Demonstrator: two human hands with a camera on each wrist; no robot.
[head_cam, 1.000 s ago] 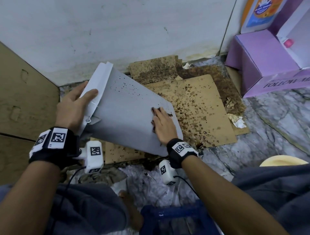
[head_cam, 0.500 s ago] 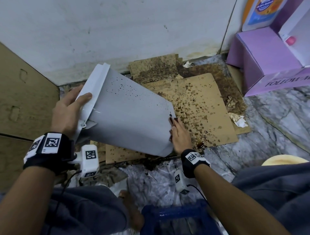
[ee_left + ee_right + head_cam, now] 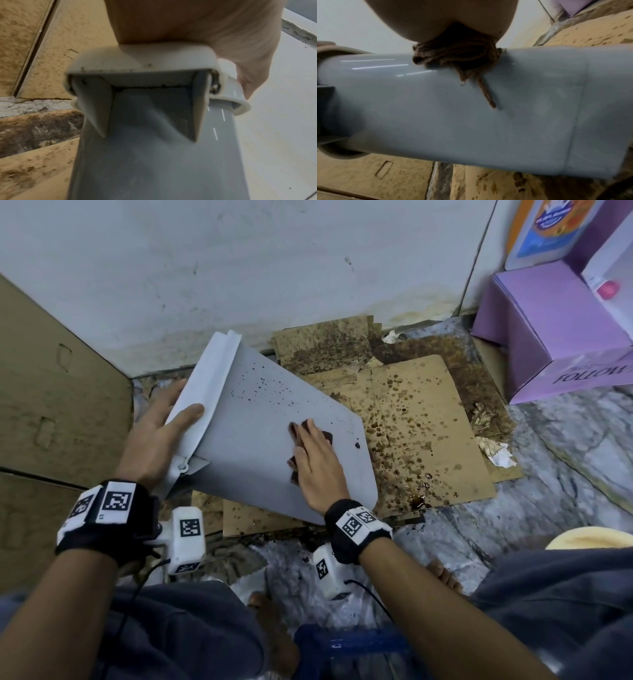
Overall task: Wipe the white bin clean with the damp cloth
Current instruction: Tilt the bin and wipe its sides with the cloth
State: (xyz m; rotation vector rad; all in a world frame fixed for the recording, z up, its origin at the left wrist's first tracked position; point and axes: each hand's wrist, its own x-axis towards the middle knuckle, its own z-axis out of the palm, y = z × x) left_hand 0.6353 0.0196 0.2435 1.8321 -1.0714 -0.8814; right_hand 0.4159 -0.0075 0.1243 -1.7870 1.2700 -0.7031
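Note:
The white bin lies tilted on its side over stained cardboard, mouth to the left, its upper side speckled with dark spots. My left hand grips the bin's rim, thumb on top, other fingers behind it. My right hand lies flat on the bin's side and presses a dark brown cloth against it. In the right wrist view the cloth bunches under my palm, with a loose strand hanging over the bin.
Stained brown cardboard covers the floor under and right of the bin. A purple box stands at the right by the wall. Flat cardboard leans at the left. Crumpled paper lies on the marble floor.
My right hand slid with the cloth to the bin's bottom edge, then came back up onto the middle of its side. The left hand kept its hold on the rim.

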